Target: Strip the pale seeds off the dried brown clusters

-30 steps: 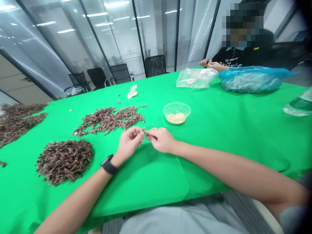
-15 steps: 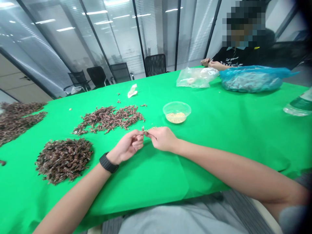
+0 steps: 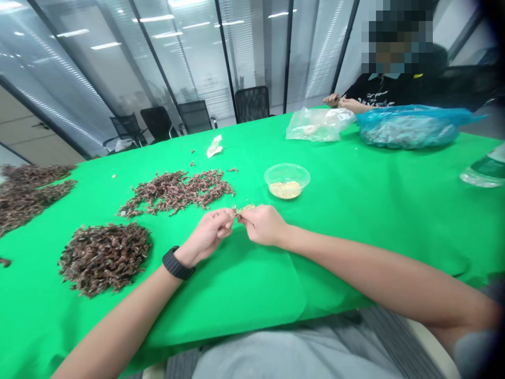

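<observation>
My left hand (image 3: 211, 232) and my right hand (image 3: 263, 225) meet over the green table (image 3: 355, 221), fingers pinched together on one small brown seed pod (image 3: 238, 211). A few pale seeds lie on the cloth just beyond my fingertips. A clear plastic bowl (image 3: 286, 180) holding pale seeds stands right behind my right hand. A reddish-brown pile of pods (image 3: 177, 190) lies behind my left hand. A darker pile of pods (image 3: 104, 256) sits to the left of my left wrist, which wears a black watch.
More dark pods (image 3: 27, 195) lie at the far left edge. Across the table another person's hands (image 3: 339, 101) work beside a clear bag (image 3: 317, 125) and a blue bag (image 3: 408, 127). A water bottle (image 3: 483, 171) lies at the right. Black chairs (image 3: 251, 105) stand behind.
My left hand's fingers curled back toward the pod after opening slightly. Both hands stay in the same spot over the table.
</observation>
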Motion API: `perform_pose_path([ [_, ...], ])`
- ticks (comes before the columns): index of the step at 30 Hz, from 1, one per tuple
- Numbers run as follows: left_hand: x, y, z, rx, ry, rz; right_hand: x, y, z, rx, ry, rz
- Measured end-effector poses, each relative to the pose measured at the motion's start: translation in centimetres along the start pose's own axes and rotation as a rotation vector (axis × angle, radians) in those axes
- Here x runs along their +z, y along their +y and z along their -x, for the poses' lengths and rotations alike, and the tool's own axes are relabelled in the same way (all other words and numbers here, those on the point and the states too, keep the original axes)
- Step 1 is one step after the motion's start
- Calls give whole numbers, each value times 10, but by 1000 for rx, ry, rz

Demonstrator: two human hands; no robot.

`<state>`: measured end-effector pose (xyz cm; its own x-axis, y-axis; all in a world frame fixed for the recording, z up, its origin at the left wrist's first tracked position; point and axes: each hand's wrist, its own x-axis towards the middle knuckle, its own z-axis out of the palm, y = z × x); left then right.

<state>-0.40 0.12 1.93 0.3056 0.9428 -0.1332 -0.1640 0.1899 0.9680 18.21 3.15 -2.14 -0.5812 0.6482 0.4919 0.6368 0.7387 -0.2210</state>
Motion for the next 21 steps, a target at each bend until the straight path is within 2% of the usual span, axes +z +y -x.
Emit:
perform_pose_path([
  [5,3,-4,0,160,82,-181,2,-1,1,9,18,-15],
  [16,11,-1,8,316,210,-425,3,-3,1,9,47,-87],
  [19,7,-1,10,392,256,-508,2,-4,1,24,41,-155],
  [21,1,2,10,406,245,-585,1,-4,1,31,32,-211],
])
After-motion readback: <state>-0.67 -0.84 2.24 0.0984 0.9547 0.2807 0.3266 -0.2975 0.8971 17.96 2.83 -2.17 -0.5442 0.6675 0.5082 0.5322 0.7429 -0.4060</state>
